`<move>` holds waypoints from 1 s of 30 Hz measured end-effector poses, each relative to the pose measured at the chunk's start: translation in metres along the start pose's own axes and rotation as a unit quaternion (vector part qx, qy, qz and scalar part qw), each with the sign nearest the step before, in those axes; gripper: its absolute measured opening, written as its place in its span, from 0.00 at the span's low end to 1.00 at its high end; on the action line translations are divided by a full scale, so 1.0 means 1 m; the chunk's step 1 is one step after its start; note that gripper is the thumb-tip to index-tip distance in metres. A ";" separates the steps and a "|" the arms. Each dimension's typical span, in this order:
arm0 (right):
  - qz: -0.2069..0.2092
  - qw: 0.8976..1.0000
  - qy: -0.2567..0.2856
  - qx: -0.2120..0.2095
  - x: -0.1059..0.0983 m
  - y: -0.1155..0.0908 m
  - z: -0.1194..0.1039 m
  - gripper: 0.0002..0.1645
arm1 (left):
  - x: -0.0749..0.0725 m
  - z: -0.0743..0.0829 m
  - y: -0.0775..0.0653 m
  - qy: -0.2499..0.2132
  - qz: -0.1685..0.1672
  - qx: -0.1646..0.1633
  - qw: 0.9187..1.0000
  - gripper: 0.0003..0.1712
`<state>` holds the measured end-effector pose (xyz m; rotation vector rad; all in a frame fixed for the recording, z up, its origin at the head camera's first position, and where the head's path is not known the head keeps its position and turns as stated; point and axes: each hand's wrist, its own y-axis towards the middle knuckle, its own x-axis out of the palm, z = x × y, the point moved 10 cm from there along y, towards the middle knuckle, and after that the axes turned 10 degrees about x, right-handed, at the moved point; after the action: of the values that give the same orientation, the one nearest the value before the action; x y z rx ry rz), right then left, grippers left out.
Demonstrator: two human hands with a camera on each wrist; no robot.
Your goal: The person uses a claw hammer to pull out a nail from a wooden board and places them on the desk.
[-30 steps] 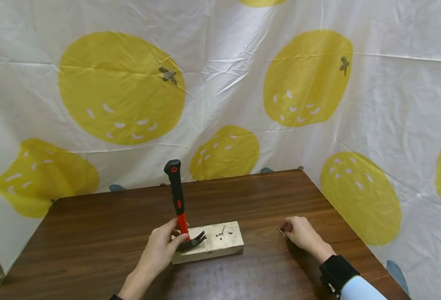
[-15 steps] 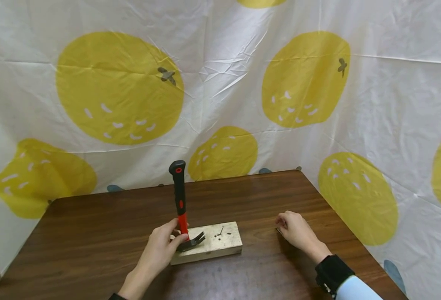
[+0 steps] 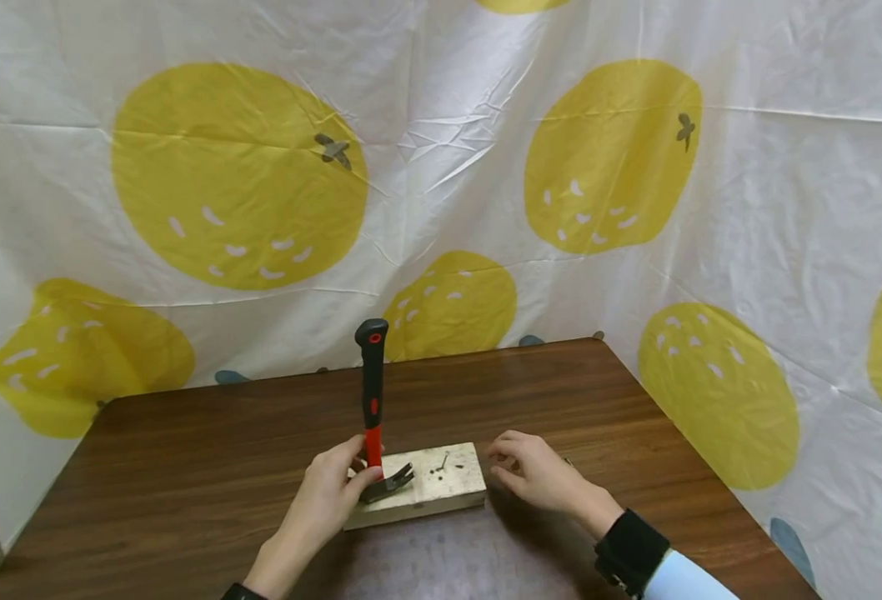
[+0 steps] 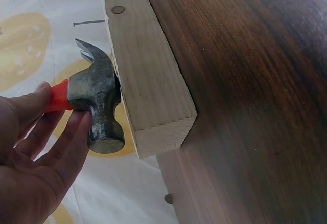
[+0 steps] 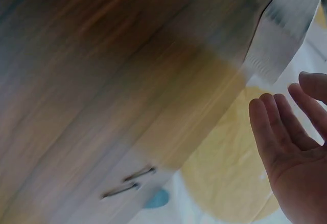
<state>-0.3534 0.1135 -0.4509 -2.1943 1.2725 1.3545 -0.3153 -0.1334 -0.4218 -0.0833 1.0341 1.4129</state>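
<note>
A claw hammer (image 3: pixel 373 375) with a black and red handle stands nearly upright, its metal head (image 4: pixel 97 88) on the pale wooden block (image 3: pixel 452 502). My left hand (image 3: pixel 324 493) pinches the red neck just above that head, thumb in front. From the block's top sticks a nail (image 3: pixel 444 460), also seen in the left wrist view as a thin nail (image 4: pixel 89 23); dark spots lie around it. My right hand (image 3: pixel 542 475) hovers just right of the block with fingers loosely bent and nothing in them. Two loose nails (image 5: pixel 139 174) lie on the table in the right wrist view.
The brown wood-grain table (image 3: pixel 208 467) carries the block near its middle. A white cloth with yellow fruit prints (image 3: pixel 441 200) hangs behind the table and along its right side.
My right hand has moved left from the nails on the table to the block's right end, leaving them behind. The hammer's handle has swung rightward to nearly upright, still in my left hand.
</note>
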 end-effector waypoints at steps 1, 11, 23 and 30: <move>-0.009 1.000 0.004 -0.003 0.003 0.002 -0.003 0.14 | -0.001 0.000 0.000 0.001 0.001 0.001 1.000 0.13; -0.056 0.998 0.002 -0.016 0.026 0.007 -0.017 0.18 | -0.001 0.002 0.003 0.007 0.003 0.013 1.000 0.13; -0.062 0.997 -0.036 -0.010 0.033 0.007 -0.022 0.19 | 0.005 0.005 0.008 0.008 -0.004 0.024 1.000 0.13; -0.067 0.996 -0.050 -0.002 0.035 0.007 -0.021 0.19 | 0.008 0.010 0.010 0.011 -0.003 0.033 0.999 0.13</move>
<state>-0.3403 0.0773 -0.4673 -2.1424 1.0683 1.3952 -0.3199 -0.1194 -0.4155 -0.0528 1.0963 1.3744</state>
